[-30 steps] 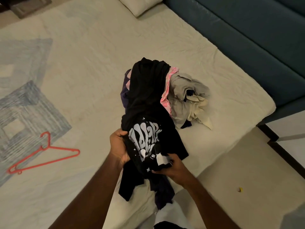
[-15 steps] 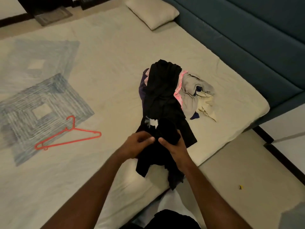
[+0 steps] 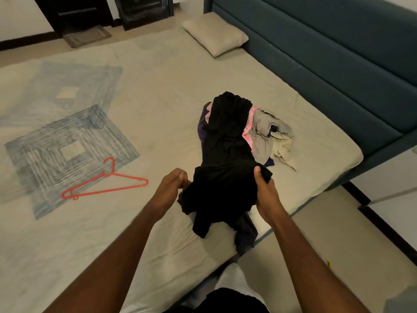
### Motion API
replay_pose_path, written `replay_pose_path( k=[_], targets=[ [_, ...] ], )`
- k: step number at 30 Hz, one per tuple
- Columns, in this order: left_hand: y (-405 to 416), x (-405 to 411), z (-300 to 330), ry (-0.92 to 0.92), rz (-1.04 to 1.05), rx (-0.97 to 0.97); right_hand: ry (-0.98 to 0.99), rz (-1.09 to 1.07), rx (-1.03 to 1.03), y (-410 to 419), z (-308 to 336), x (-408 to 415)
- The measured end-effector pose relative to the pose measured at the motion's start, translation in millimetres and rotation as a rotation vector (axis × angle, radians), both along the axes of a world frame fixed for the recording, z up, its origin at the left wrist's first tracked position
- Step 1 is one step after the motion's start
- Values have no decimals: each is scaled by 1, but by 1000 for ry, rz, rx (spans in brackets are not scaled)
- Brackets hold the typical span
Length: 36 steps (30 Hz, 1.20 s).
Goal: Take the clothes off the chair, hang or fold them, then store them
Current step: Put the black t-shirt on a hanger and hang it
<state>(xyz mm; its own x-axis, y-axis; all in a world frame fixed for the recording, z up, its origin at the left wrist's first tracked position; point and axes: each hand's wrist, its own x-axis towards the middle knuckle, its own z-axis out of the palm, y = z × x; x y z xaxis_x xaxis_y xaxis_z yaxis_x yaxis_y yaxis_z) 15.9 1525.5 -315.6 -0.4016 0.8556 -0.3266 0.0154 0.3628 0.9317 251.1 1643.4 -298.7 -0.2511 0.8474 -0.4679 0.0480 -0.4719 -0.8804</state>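
Note:
A black garment [image 3: 225, 177] stretches from a pile of clothes on the bed toward me. My left hand [image 3: 172, 185] pinches its left edge and my right hand [image 3: 264, 188] grips its right edge, thumb over the cloth. The lower part hangs over the bed's front edge. Behind it lies the pile of clothes [image 3: 268, 138]: grey, pink, cream and dark purple pieces. A red plastic hanger [image 3: 106, 184] lies flat on the sheet to the left of my hands. No chair is in view.
The bed [image 3: 158, 86] has a beige sheet with blue square patterns at the left. A pillow [image 3: 214, 37] lies at the far end by the teal headboard [image 3: 338, 59]. Dark furniture [image 3: 108, 10] stands beyond the bed. Floor lies at lower right.
My hands have moved apart along the black garment, spreading its edge. The white printed design seen a second ago is hidden. The camera view has tilted up.

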Motion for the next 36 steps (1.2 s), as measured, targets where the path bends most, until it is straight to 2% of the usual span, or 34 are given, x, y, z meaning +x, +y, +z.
replay_pose_path(
  k=[4, 6, 10, 11, 15, 17, 19, 20, 22, 23, 26, 29, 31, 33, 36],
  targets=[
    [4, 13, 8, -129, -162, 1, -60, 271, -14, -17, 18, -27],
    [4, 21, 0, -46, -189, -24, -63, 394, 0, -27, 25, -40],
    [-12, -1, -21, 335, -31, -45, 58, 407, 16, -23, 45, -53],
    [-20, -10, -23, 361, 18, -46, 90, 384, 18, -18, 49, -53],
    [-48, -54, -17, 276, 218, -37, 120, 363, 50, -2, 43, -55],
    [-55, -72, -11, 382, 163, -46, 138, 395, 58, 0, 39, -60],
    [-60, -85, -11, 602, 142, -62, 161, 449, 69, -6, 37, -74],
    [-64, -91, -14, 681, 195, -88, 156, 483, 78, -10, 33, -82],
    [-73, -95, -13, 681, 404, -207, 108, 554, 116, -19, 25, -101],
    [-78, -96, -12, 572, 504, -274, 91, 584, 133, -23, 22, -110],
    [-94, -103, -3, -9, 771, -261, 88, 604, 175, -32, 15, -136],
    [-113, -114, 3, -317, 847, -157, 105, 672, 196, -55, 10, -166],
    [-120, -112, 2, -522, 841, -21, 66, 818, 196, -84, -6, -184],
    [-127, -103, 2, -710, 851, 67, 78, 1070, 179, -121, -28, -199],
    [-142, -98, -14, -884, 856, 135, 10, 1428, 212, -148, -52, -217]
  ],
)
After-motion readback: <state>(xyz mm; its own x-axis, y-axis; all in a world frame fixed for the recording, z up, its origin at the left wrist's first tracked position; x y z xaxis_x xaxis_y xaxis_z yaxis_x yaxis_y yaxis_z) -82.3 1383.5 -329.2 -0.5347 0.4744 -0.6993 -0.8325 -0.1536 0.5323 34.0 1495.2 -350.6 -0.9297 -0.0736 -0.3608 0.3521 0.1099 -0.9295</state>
